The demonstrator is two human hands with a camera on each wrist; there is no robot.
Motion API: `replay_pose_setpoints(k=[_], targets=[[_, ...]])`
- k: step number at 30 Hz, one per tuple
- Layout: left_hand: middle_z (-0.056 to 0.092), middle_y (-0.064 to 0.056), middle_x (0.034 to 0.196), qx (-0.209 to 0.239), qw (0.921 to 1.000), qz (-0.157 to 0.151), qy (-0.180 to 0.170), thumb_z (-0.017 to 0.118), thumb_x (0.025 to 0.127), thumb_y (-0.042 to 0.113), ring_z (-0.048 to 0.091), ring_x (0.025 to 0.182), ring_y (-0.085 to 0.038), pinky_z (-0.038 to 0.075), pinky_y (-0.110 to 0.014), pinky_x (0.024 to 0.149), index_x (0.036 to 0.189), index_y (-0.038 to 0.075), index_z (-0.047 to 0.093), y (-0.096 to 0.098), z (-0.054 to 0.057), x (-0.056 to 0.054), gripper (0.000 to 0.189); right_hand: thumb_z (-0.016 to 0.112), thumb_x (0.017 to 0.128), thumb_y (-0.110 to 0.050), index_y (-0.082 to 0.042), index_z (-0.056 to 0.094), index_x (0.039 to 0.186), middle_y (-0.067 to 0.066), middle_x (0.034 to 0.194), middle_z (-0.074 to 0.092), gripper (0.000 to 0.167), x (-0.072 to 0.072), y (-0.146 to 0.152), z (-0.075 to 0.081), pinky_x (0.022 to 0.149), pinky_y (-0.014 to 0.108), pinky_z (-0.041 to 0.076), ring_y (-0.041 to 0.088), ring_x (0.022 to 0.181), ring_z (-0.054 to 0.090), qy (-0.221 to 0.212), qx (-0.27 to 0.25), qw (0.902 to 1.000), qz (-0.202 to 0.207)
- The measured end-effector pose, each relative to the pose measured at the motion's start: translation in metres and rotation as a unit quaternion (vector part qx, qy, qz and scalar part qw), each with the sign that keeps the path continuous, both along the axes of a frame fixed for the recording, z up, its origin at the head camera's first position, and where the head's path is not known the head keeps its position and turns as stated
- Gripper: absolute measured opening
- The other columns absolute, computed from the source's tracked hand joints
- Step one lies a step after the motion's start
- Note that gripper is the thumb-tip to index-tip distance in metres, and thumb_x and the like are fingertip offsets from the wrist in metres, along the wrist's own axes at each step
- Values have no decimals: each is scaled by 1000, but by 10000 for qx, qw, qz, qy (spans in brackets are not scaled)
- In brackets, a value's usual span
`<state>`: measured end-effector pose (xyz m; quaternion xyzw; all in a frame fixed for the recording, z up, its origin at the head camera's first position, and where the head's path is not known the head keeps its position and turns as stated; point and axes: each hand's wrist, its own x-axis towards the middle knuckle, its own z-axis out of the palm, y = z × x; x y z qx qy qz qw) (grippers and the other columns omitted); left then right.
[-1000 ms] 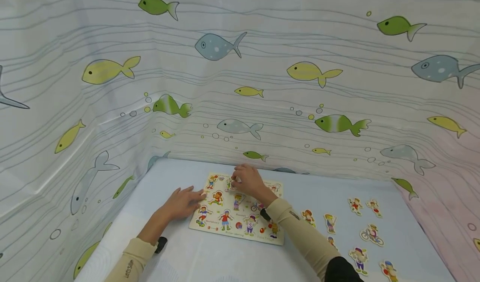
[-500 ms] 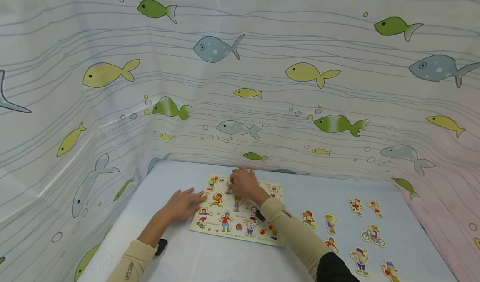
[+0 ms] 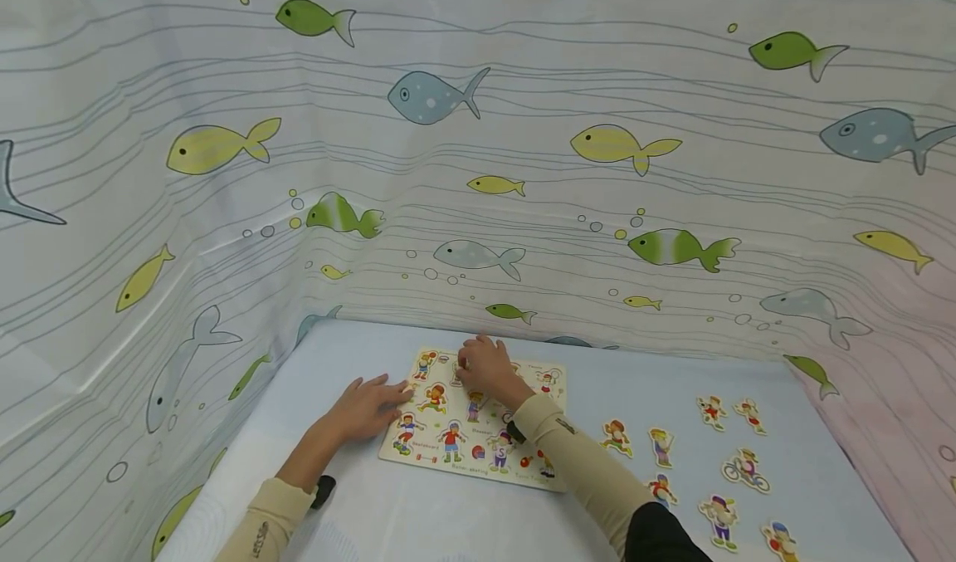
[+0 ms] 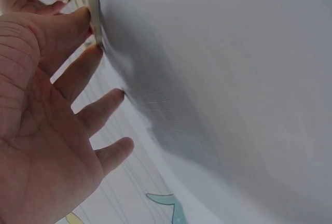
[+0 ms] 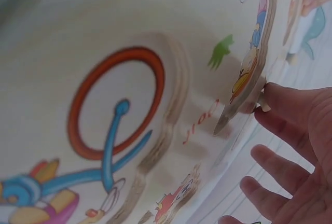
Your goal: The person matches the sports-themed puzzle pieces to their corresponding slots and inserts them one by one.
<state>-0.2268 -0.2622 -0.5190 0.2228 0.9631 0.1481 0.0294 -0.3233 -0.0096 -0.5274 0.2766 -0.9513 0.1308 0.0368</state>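
A cream puzzle board (image 3: 418, 454) with printed sports figures lies on the table, recesses showing beside them. My left hand (image 3: 366, 408) is at its left side, fingers spread; in the left wrist view the thumb and index fingertips touch the board's edge (image 4: 94, 6). Over the board's back row, my right hand (image 3: 489, 371) pinches a small puzzle piece (image 3: 456, 373) between thumb and index finger. The right wrist view shows that pinch from the side, the piece (image 5: 263, 102) mostly hidden by the fingertips and the other fingers apart.
Several loose figure pieces lie on the table right of the board, among them a cyclist (image 3: 745, 471), a capped figure (image 3: 720, 520) and a running figure (image 3: 616, 437). A fish-printed curtain (image 3: 478, 213) stands behind and along the sides of the table (image 3: 358, 504).
My right hand has shifted slightly left and the forearm has drawn left, uncovering more of a loose piece at the right. The left hand stays at the board's edge.
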Motion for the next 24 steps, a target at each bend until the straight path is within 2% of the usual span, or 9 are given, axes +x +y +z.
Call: replay_pose_setpoints(k=[5, 13, 19, 24], targets=[[56, -10, 141, 0, 10000, -9, -23, 66, 93, 18, 42, 132, -50, 23, -76, 101, 133, 10, 64, 1, 0, -1, 40, 70, 92, -30, -25, 61, 74, -8, 90, 60, 21, 1, 0, 0, 102, 62, 36, 27, 121, 52, 46, -13, 10000, 38], [55, -7, 141, -20, 9999, 111, -100, 66, 94, 22, 41, 133, -46, 23, -74, 103, 133, 14, 64, -1, -3, -3, 40, 69, 93, -34, -26, 66, 81, -6, 101, 65, 15, 2, 1, -1, 103, 63, 35, 31, 130, 47, 138, 166, 9998, 18], [55, -8, 141, 64, 9998, 63, -159, 67, 93, 22, 41, 133, -47, 22, -75, 102, 133, 14, 64, 0, 0, -3, 40, 67, 94, -33, -25, 69, 87, -5, 107, 65, 11, 3, 5, 7, 105, 63, 33, 31, 132, 45, 76, 157, 9998, 127], [55, -9, 142, 17, 9999, 43, -151, 67, 94, 22, 41, 133, -47, 22, -75, 103, 134, 13, 63, 0, 1, -2, 41, 67, 94, -32, -24, 73, 98, -5, 110, 66, 11, 6, 11, 16, 102, 57, 38, 26, 125, 50, 234, 38, 9995, 226]])
